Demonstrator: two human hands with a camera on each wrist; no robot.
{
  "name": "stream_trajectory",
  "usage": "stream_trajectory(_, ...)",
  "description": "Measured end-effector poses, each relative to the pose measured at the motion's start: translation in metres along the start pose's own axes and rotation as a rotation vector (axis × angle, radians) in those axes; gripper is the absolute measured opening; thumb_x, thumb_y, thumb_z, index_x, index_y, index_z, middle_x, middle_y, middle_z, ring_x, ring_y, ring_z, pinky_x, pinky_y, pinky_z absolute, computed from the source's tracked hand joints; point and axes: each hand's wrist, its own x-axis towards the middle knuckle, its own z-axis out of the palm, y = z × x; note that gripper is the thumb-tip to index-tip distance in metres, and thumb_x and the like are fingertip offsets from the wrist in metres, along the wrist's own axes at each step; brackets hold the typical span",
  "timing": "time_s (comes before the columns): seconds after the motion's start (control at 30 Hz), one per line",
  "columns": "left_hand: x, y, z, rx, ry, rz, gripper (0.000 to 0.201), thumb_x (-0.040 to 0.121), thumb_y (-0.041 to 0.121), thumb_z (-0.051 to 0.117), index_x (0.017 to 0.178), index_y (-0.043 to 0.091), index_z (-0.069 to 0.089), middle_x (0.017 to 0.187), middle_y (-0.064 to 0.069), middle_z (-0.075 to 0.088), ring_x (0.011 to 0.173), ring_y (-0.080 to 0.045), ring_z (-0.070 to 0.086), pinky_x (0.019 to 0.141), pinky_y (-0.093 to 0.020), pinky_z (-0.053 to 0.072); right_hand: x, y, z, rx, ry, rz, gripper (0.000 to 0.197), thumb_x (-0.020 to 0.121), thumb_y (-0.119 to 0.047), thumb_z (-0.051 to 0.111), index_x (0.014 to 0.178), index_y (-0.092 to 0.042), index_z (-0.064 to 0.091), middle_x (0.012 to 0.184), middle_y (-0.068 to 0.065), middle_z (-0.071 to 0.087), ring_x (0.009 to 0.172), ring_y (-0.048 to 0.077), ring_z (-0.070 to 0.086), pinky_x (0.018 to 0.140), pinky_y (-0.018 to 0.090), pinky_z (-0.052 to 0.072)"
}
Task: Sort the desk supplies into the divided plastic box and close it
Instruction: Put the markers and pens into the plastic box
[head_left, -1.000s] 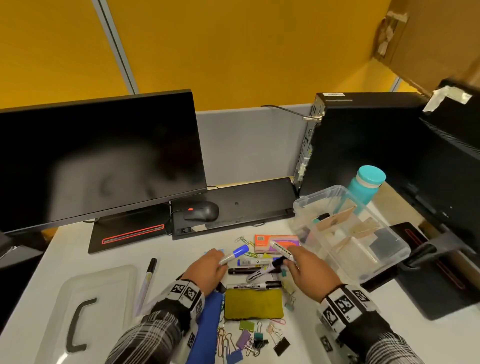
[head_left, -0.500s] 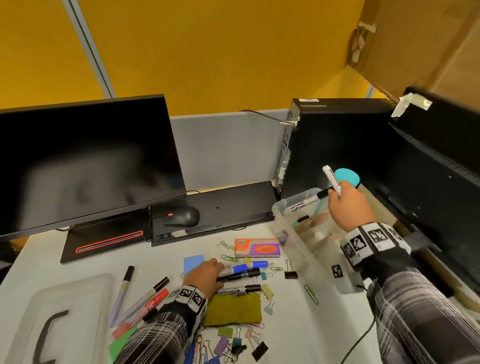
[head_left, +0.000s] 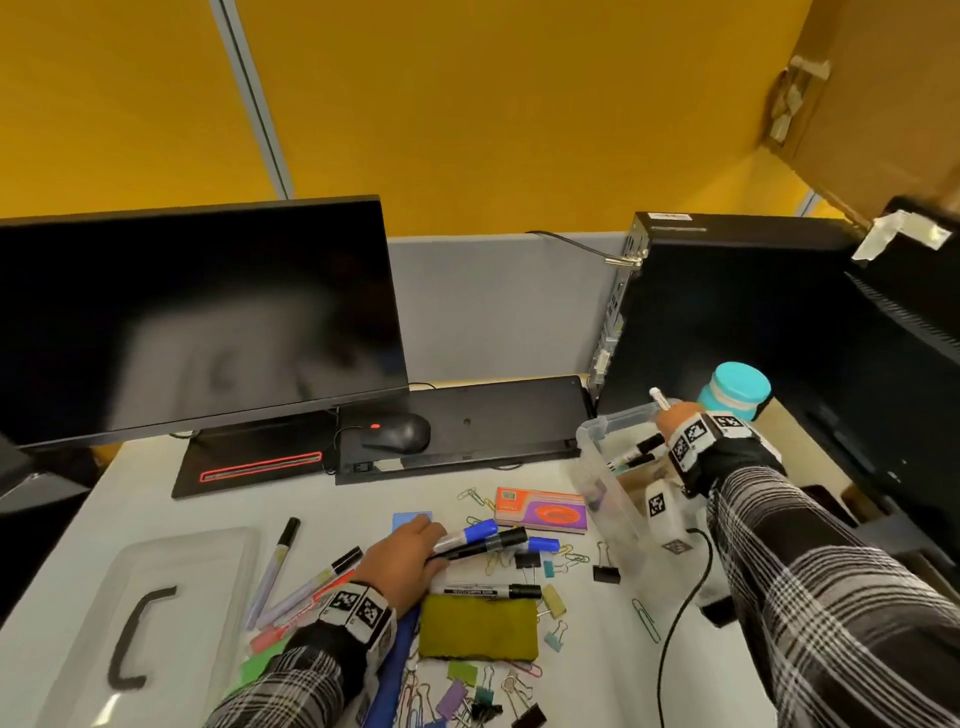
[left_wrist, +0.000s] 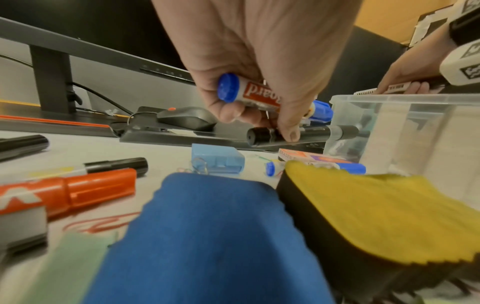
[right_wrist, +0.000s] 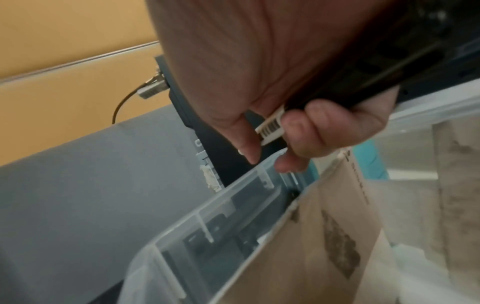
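Observation:
My left hand (head_left: 434, 540) grips a blue-capped whiteboard marker (head_left: 470, 535) low over the desk. The left wrist view shows that marker (left_wrist: 249, 92) clasped in my left hand (left_wrist: 259, 121), with one fingertip pressed on a black marker (left_wrist: 311, 132). My right hand (head_left: 670, 415) holds a white marker (head_left: 658, 400) over the far end of the clear divided box (head_left: 597, 441). In the right wrist view my right hand (right_wrist: 272, 148) pinches the barcoded marker (right_wrist: 270, 127) just above the box rim (right_wrist: 233, 195), beside a cardboard divider (right_wrist: 337, 226). Two black-capped markers (head_left: 634, 452) lie inside.
The clear lid (head_left: 208, 545) with a black handle lies at front left beside several markers (head_left: 306, 587). A yellow eraser (head_left: 478, 629), an orange eraser carton (head_left: 540, 512), binder clips and paper clips litter the middle. Monitor, mouse (head_left: 397, 434), keyboard, PC tower and teal bottle (head_left: 737, 389) stand behind.
My right hand carried markers from the desk up to the box and has sunk toward its far end. My left hand closed round the blue-capped marker and lifted it slightly.

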Motion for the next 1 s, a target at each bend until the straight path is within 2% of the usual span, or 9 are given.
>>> stream_trajectory(0.07,-0.004,-0.001,-0.004,-0.004,0.007,-0.001,0.027,0.095,0.033,0.046,0.119,0.022,0.051,0.119,0.000,0.050,0.103,-0.019,0.054,0.087,-0.033,0.047,0.006,-0.004,-0.004,-0.020,-0.015,0.037,0.070,0.085,-0.018,0.063,0.144,-0.008,0.028,0.139,0.013,0.045,0.124,0.027,0.050,0.103,0.034,0.041)
stream_trajectory(0.13,-0.007,-0.002,-0.005,-0.020,0.026,0.001,0.026,0.096,0.031,0.046,0.119,0.020,0.052,0.118,-0.001,0.050,0.102,-0.019,0.055,0.085,-0.030,0.045,0.008,-0.010,-0.007,0.017,0.006,0.031,0.038,0.096,-0.019,0.045,0.131,-0.005,0.046,0.125,0.014,0.055,0.112,0.029,0.056,0.091,0.035,0.044)
stream_trajectory(0.2,-0.010,-0.003,-0.006,-0.028,0.038,0.000,0.025,0.096,0.031,0.045,0.118,0.020,0.052,0.118,0.000,0.050,0.101,-0.019,0.055,0.084,-0.028,0.043,0.012,-0.011,-0.008,-0.012,0.065,-0.020,0.028,0.096,-0.021,0.041,0.116,-0.009,0.056,0.111,0.011,0.061,0.101,0.026,0.059,0.079,0.032,0.041)
stream_trajectory(0.27,-0.011,-0.004,-0.006,-0.043,0.039,-0.006,0.025,0.096,0.032,0.045,0.117,0.021,0.052,0.117,0.000,0.050,0.099,-0.018,0.055,0.083,-0.027,0.043,0.010,-0.013,-0.008,-0.053,0.046,-0.059,0.023,0.096,-0.023,0.044,0.113,-0.016,0.058,0.112,0.005,0.062,0.102,0.023,0.059,0.077,0.030,0.037)
stream_trajectory(0.4,-0.008,-0.001,-0.005,-0.055,0.033,-0.014,0.025,0.096,0.035,0.045,0.116,0.022,0.052,0.116,0.002,0.050,0.094,-0.014,0.055,0.083,-0.028,0.046,0.019,-0.016,0.008,-0.149,-0.018,-0.131,0.026,0.088,-0.033,0.054,0.112,-0.028,0.062,0.112,-0.001,0.064,0.100,0.020,0.059,0.093,0.035,0.046)
stream_trajectory(0.57,-0.002,0.006,-0.008,-0.078,0.050,-0.002,0.027,0.097,0.036,0.044,0.119,0.023,0.051,0.115,0.002,0.050,0.096,-0.012,0.053,0.085,-0.028,0.047,0.037,-0.003,0.027,-0.150,-0.073,-0.137,0.040,0.080,-0.045,0.057,0.119,-0.036,0.056,0.131,-0.004,0.052,0.121,0.022,0.049,0.106,0.042,0.036)
stream_trajectory(0.73,-0.001,0.011,-0.012,-0.103,0.084,-0.009,0.029,0.097,0.038,0.043,0.121,0.023,0.051,0.113,0.004,0.050,0.096,-0.013,0.054,0.082,-0.030,0.048,-0.011,0.010,0.016,0.013,0.108,-0.149,0.033,0.090,-0.022,0.051,0.122,-0.030,0.055,0.139,0.001,0.046,0.126,0.023,0.045,0.107,0.041,0.036)
stream_trajectory(0.87,0.008,0.030,-0.019,-0.120,0.119,0.002,0.027,0.097,0.037,0.043,0.118,0.023,0.052,0.108,0.004,0.050,0.090,-0.013,0.053,0.078,-0.029,0.048,-0.053,0.040,0.039,0.232,0.143,-0.129,0.042,0.093,-0.024,0.045,0.135,-0.021,0.041,0.144,0.005,0.039,0.127,0.026,0.040,0.107,0.041,0.034)
stream_trajectory(1.0,0.032,0.069,-0.033,-0.090,0.160,0.035,0.026,0.097,0.034,0.044,0.117,0.020,0.052,0.107,0.002,0.050,0.081,-0.012,0.047,0.070,-0.024,0.038,-0.065,0.063,0.065,0.274,0.164,0.066,0.062,0.095,-0.038,0.041,0.148,-0.017,0.018,0.156,0.008,0.015,0.142,0.028,0.017,0.117,0.045,0.016)
